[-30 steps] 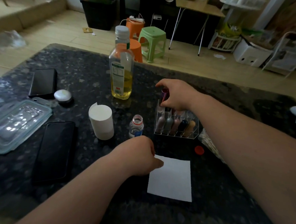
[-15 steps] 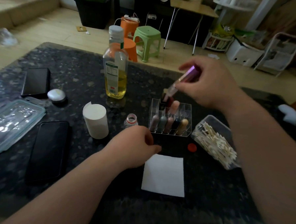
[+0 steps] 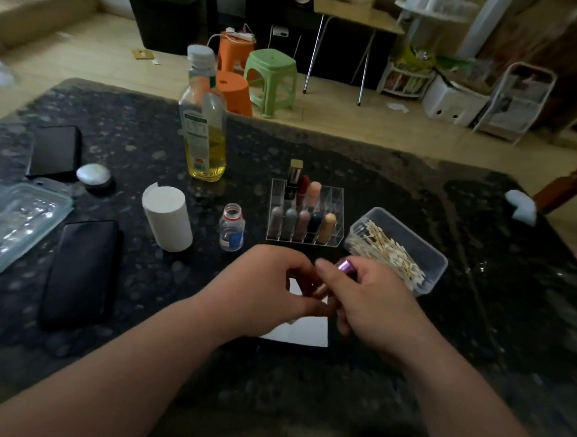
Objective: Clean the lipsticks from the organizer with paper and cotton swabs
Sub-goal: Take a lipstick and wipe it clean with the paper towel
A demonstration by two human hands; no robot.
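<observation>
Just on the near side of the clear organizer (image 3: 335,195), our two forearms reached in from the lower edge and met. The left hand (image 3: 267,284) was knuckles-up and the right hand (image 3: 372,306) was turned thumb-side toward the organizer. Both hung over a dark speckled stone table (image 3: 355,389) that carried everything. Far beyond the organizer lay a pale wood floor with a green stool (image 3: 271,78) and an orange stool (image 3: 232,91).

Left of the organizer stood a bottle of yellow oil (image 3: 206,137), a white paper roll (image 3: 167,217) and a small uncapped bottle (image 3: 232,228). Well to its left lay a dark phone (image 3: 79,271). Just right of the organizer sat a clear tub (image 3: 432,259) of cotton swabs (image 3: 390,250). A white sheet of paper (image 3: 304,332) lay flat under our hands, partly hidden. Eight lipsticks (image 3: 303,223) stood upright in the organizer's compartments, five in front and three behind.

Our right fingers were curled round a shiny purple lipstick (image 3: 346,265), which was tilted with its top end showing beside the thumb. Our left fingers were curled in close to its lower end; we could not tell whether they gripped it.
</observation>
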